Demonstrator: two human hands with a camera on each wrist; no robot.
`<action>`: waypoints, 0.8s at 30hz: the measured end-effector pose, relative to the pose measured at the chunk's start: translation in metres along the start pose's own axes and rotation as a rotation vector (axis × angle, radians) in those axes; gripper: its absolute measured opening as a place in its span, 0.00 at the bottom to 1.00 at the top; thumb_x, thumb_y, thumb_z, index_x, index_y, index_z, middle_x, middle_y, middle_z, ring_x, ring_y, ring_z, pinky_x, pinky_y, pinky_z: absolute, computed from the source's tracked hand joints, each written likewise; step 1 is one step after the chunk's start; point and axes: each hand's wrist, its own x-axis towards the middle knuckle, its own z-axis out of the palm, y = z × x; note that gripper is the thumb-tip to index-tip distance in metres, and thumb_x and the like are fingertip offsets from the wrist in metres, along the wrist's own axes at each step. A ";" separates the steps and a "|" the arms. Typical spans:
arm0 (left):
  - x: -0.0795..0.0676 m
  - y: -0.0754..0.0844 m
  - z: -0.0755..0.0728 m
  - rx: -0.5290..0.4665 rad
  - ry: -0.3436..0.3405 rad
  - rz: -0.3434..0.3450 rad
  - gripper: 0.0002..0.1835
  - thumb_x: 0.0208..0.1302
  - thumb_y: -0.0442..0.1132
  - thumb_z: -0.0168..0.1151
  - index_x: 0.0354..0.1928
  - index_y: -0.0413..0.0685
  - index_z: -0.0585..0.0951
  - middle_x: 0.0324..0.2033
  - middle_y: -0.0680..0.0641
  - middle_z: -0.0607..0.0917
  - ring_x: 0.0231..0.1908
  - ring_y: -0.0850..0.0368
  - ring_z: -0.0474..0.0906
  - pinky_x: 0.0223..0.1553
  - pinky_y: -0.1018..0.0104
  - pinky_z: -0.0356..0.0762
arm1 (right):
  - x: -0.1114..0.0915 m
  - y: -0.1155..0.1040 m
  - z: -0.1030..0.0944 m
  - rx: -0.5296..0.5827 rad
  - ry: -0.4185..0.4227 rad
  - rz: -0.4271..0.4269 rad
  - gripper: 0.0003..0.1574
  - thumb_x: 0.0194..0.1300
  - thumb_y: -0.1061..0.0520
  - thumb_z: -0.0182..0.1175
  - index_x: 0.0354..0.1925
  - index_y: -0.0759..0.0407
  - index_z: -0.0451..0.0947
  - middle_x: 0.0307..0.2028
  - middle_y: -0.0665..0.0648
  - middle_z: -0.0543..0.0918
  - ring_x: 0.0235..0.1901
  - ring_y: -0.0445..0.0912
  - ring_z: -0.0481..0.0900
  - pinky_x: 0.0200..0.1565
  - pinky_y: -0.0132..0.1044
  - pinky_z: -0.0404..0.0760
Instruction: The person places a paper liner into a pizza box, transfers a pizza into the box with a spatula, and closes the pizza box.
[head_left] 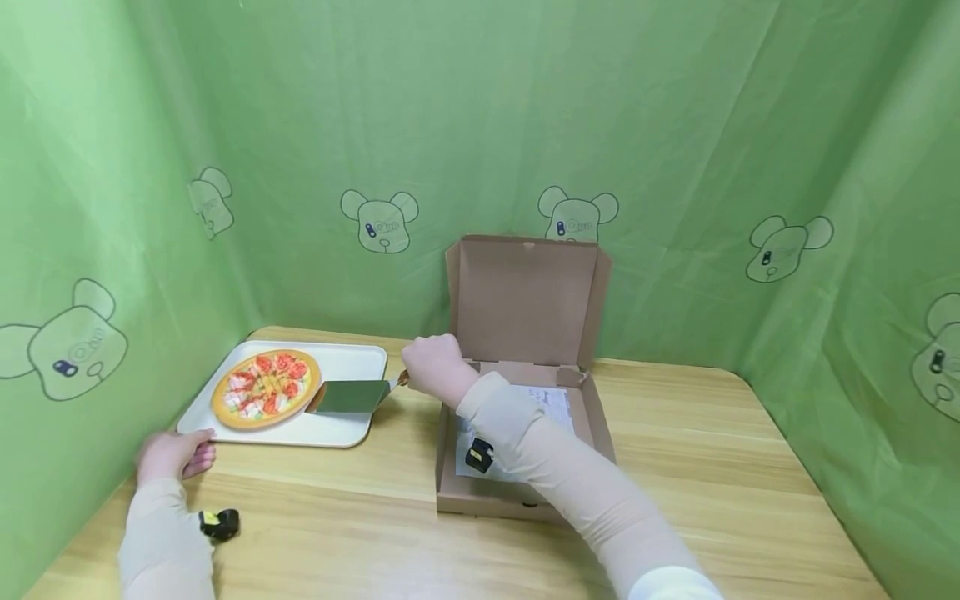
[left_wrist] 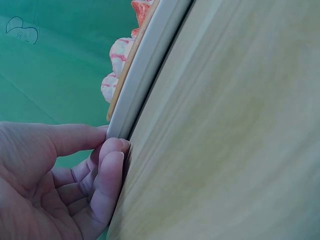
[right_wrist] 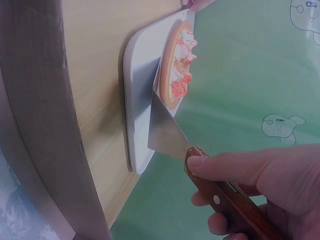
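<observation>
A toy pizza [head_left: 266, 388] with red and white toppings lies on a white tray [head_left: 337, 429] at the left of the table. My right hand [head_left: 437, 367] grips a pizza turner [head_left: 351, 397] by its wooden handle [right_wrist: 225, 197], the thumb pressed along its top. The front edge of the metal blade meets the pizza's right rim, slanting down from the handle over the tray. At the tray's near left corner, my left hand [head_left: 171, 456] pinches the rim between thumb and fingers. The left wrist view shows the thumb [left_wrist: 82, 139] on top and fingertips beneath.
An open cardboard box [head_left: 525, 300] stands right of the tray, lid raised at the back, with printed paper [head_left: 553, 407] inside. My right forearm crosses over it. Green curtains [head_left: 480, 108] with bear drawings surround the wooden table [head_left: 690, 450].
</observation>
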 end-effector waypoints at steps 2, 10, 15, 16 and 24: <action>0.000 -0.001 0.000 0.006 0.000 -0.003 0.10 0.70 0.35 0.52 0.38 0.31 0.72 0.14 0.55 0.82 0.16 0.66 0.81 0.27 0.73 0.86 | -0.001 -0.002 -0.001 -0.001 -0.006 -0.001 0.16 0.57 0.37 0.67 0.27 0.46 0.83 0.26 0.47 0.85 0.23 0.44 0.82 0.21 0.40 0.83; 0.002 -0.002 0.000 -0.011 0.000 0.003 0.10 0.70 0.35 0.53 0.38 0.31 0.72 0.14 0.55 0.82 0.16 0.65 0.81 0.26 0.72 0.86 | 0.000 -0.007 -0.003 0.007 -0.034 -0.005 0.15 0.59 0.38 0.66 0.28 0.46 0.83 0.28 0.46 0.85 0.23 0.43 0.81 0.21 0.40 0.83; 0.002 -0.001 0.000 -0.012 -0.007 -0.003 0.10 0.70 0.35 0.52 0.33 0.34 0.74 0.13 0.55 0.82 0.15 0.65 0.81 0.26 0.73 0.86 | -0.001 -0.010 -0.007 0.006 -0.039 -0.003 0.15 0.58 0.39 0.67 0.31 0.47 0.84 0.29 0.46 0.86 0.24 0.43 0.81 0.21 0.39 0.84; 0.002 -0.001 0.000 -0.012 -0.007 -0.004 0.10 0.70 0.35 0.52 0.32 0.34 0.74 0.13 0.55 0.82 0.15 0.65 0.81 0.25 0.73 0.86 | -0.001 -0.011 -0.009 0.007 -0.041 -0.002 0.14 0.58 0.39 0.67 0.31 0.47 0.85 0.29 0.46 0.86 0.24 0.43 0.81 0.22 0.39 0.84; 0.003 -0.002 0.000 0.000 0.011 -0.007 0.10 0.69 0.35 0.53 0.35 0.32 0.73 0.13 0.54 0.82 0.15 0.65 0.81 0.25 0.72 0.86 | -0.001 -0.020 -0.021 -0.014 -0.070 0.005 0.13 0.62 0.40 0.63 0.35 0.45 0.86 0.32 0.46 0.87 0.27 0.43 0.83 0.21 0.37 0.82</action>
